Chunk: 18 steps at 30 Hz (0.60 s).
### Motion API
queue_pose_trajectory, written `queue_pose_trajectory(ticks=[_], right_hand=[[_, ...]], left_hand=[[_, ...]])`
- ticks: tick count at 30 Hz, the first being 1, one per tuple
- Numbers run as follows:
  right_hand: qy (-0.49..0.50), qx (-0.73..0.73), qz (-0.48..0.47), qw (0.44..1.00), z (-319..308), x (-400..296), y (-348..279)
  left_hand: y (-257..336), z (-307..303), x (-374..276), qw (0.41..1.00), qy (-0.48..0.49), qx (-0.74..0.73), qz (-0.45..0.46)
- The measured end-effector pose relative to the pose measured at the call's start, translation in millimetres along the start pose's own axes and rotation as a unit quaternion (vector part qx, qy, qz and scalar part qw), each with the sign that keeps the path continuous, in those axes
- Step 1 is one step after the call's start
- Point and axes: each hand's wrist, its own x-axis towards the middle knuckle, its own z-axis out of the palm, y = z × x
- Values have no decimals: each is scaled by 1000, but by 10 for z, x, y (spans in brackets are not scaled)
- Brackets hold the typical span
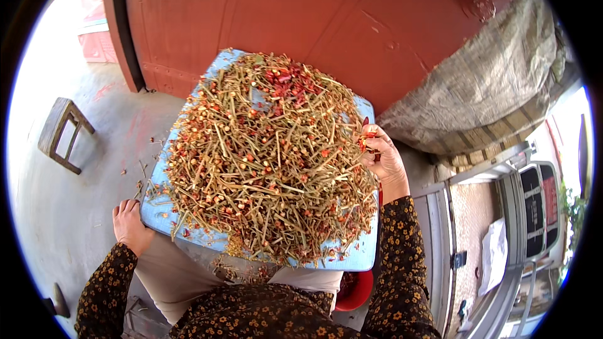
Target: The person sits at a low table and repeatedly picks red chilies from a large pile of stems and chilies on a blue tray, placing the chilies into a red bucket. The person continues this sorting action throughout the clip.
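Note:
A wide heap of dried chili stems and caps (pixel 264 165) covers most of a light-blue tabletop (pixel 355 252) before me. Red chili pieces (pixel 292 80) gather in a patch at the heap's far side. At the right edge, my right hand (pixel 384 155) pinches several red chili pieces (pixel 369 141) between thumb and fingers, just over the stems. My left hand (pixel 133 227) rests at the near left corner of the table, its fingers at the edge; its grip there is partly hidden.
A small wooden stool (pixel 66 134) stands on the concrete floor at left. Below the table's near right corner is a red bucket (pixel 355 292) with dark red contents. A red metal door (pixel 282 9) rises behind the table. A large woven container under plastic sheeting (pixel 476 84) stands right.

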Motion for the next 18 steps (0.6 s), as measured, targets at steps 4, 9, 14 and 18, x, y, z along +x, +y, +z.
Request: queue_pose_trajectory(ticks=[4, 9, 14, 18], right_hand=[[81, 24, -37, 996, -463, -796, -13], [222, 43, -30, 974, -1017, -1984, 295], [392, 16, 43, 919, -1513, -2927, 1051], [480, -66, 145, 862, -1715, -3392, 1707]], left_hand=[[70, -34, 21, 1000, 2, 6, 5], [-9, -38, 30, 999, -5, 36, 27], [24, -113, 19, 998, -25, 45, 22], [-104, -46, 60, 998, -14, 59, 31]])
